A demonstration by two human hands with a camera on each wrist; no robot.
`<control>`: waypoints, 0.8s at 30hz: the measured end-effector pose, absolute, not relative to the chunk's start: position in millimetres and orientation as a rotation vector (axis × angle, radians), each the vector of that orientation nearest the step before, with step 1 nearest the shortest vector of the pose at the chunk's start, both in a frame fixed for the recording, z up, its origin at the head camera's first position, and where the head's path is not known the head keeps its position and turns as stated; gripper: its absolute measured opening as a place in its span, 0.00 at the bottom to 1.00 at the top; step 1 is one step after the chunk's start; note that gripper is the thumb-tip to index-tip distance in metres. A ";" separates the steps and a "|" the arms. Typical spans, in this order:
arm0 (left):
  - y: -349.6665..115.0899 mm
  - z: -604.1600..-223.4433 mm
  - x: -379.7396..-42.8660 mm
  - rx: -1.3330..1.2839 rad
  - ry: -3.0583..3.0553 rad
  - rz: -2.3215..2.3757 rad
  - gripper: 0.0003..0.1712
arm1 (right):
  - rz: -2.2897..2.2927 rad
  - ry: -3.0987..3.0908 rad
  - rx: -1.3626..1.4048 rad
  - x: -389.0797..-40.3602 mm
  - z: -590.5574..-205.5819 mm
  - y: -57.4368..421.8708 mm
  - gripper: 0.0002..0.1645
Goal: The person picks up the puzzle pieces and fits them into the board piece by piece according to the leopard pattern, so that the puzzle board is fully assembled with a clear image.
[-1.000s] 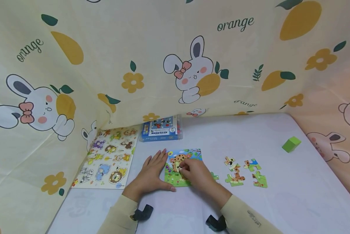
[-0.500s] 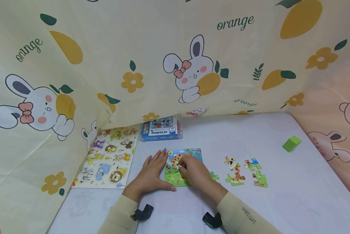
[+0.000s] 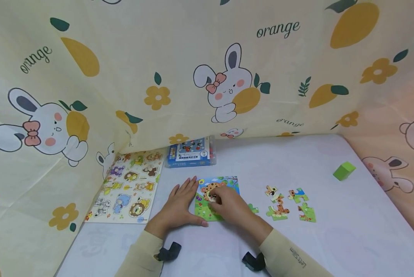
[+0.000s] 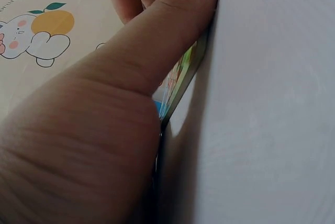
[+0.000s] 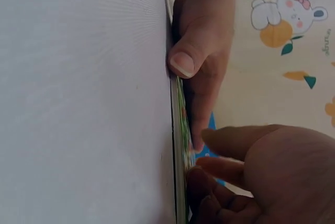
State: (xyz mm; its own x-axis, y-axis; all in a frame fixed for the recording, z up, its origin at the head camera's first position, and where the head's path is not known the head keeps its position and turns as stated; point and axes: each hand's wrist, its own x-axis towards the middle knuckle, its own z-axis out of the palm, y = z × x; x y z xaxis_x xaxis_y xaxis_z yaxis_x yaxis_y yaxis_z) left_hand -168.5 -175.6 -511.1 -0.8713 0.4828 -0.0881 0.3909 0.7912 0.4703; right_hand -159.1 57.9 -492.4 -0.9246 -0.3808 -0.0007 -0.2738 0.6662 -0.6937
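Observation:
A small square jigsaw puzzle (image 3: pixel 203 211) with a leopard on a green and blue background lies flat in the middle of the table in the head view. My left hand (image 3: pixel 179 207) lies spread along its left side, fingertips at the upper left edge and thumb near the lower edge. My right hand (image 3: pixel 232 204) is over the puzzle's right half and hides part of it. Its bent fingers touch the picture, and in the right wrist view the thumb (image 5: pixel 230 140) stands apart from the index finger with nothing seen between them.
Several loose jigsaw pieces (image 3: pixel 279 211) lie to the right, one green piece (image 3: pixel 253 208) close to my right wrist. A green block (image 3: pixel 344 171) sits farther right. At left is an animal picture board (image 3: pixel 124 198), and behind stands a blue box (image 3: pixel 189 154) against the curtain.
The right thumb has moved away from the index finger, where earlier their tips were together over the leopard. The left hand has stayed in place.

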 end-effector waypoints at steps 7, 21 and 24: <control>-175.1 -510.6 -168.0 0.680 2.775 0.662 0.85 | -1.229 2.611 -0.612 -152.2 -491.7 68.0 0.23; -174.4 -511.9 -168.4 0.664 2.783 0.664 0.86 | -1.562 2.353 -0.659 -128.4 -478.8 114.1 0.28; -173.9 -511.9 -168.6 0.661 2.785 0.657 0.86 | -1.650 2.281 -0.653 -124.7 -475.5 128.7 0.27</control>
